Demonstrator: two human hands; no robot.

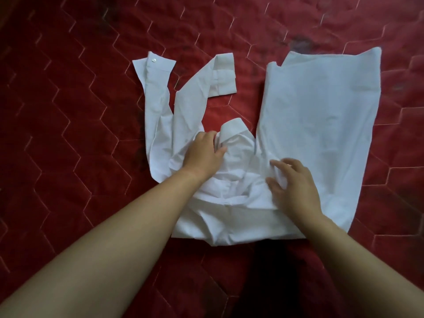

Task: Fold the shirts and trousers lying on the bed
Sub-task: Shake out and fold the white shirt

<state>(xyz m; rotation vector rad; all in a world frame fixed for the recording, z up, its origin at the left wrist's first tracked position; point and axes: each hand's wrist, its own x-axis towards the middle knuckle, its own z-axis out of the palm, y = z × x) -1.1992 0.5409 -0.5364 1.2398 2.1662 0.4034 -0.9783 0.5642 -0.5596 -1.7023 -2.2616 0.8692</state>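
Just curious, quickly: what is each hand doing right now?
Left hand: closed, grip on the shirt by its collar.
Right hand: fingers curled, pinching the shirt's cloth.

I am in a home, I think in a bedroom. Under me lies a quilted bedcover [75,115], dark red and velvety, stitched with pale lines that make hexagons. It fills the view to every edge. A white shirt [321,115] is spread on it.

left hand [204,154] fingertips: hidden under shirt [316,125] collar | bed [68,111]: cropped all edges
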